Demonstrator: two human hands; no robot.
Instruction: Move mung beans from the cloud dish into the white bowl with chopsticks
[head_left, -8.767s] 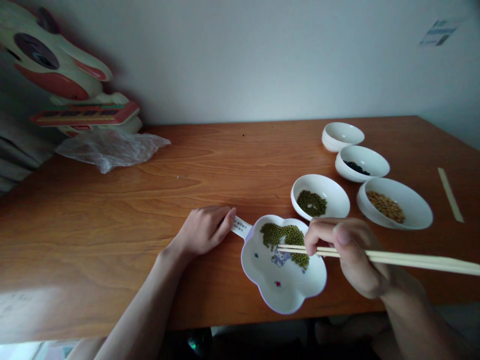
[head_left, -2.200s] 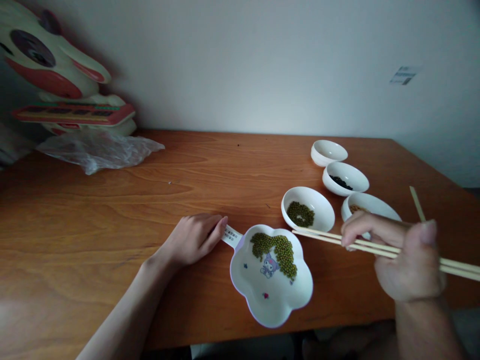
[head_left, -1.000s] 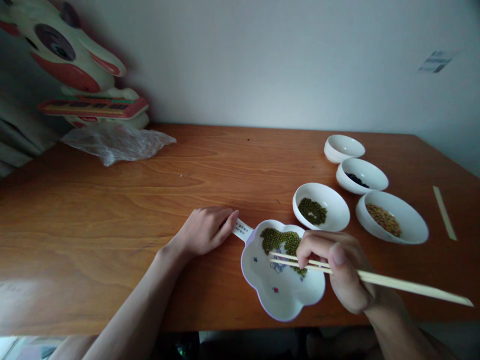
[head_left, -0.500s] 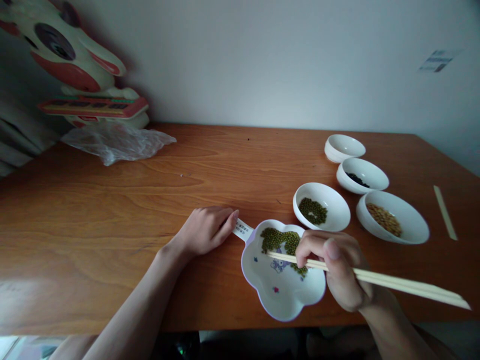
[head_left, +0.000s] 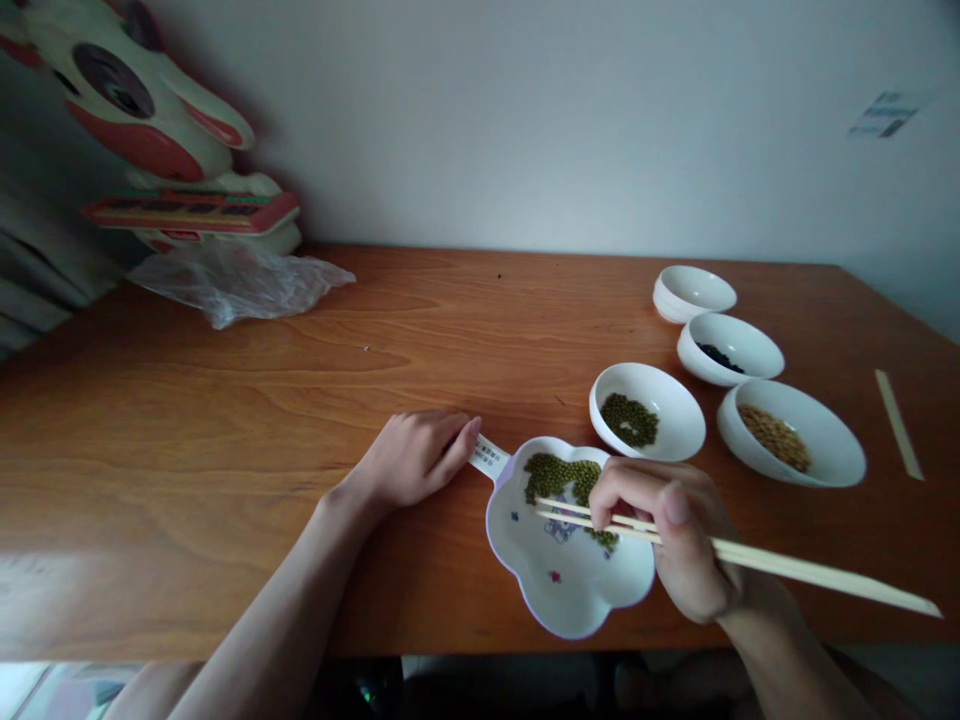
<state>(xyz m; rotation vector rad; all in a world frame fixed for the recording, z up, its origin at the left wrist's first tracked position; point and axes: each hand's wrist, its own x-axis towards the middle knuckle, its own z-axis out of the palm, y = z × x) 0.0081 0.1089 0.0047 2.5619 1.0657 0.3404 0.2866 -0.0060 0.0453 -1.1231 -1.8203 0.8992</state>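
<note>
My left hand (head_left: 424,455) is closed round the handle end of a white flower-shaped dish (head_left: 559,600) with a lilac rim, near the table's front edge. Green mung beans (head_left: 551,474) lie in its upper part, over a printed cartoon figure. Between the fingers of my right hand (head_left: 675,535) is a pair of pale wooden chopsticks (head_left: 795,567). Their tips are slightly apart at the edge of the beans, with no bean visibly between them. My right hand hides the dish's right side. Just beyond the dish stands a white bowl (head_left: 679,420) with more mung beans.
To the right are a bowl of tan beans (head_left: 832,440), a bowl of black beans (head_left: 750,345) and a white bowl (head_left: 697,285) at the back. A pale strip (head_left: 898,425) lies far right. A plastic bag (head_left: 247,290) and a cow-shaped toy keyboard (head_left: 202,210) sit back left.
The chopstick tips have spread a little apart. My left hand keeps its hold on the dish handle. The whole view has shifted slightly.
</note>
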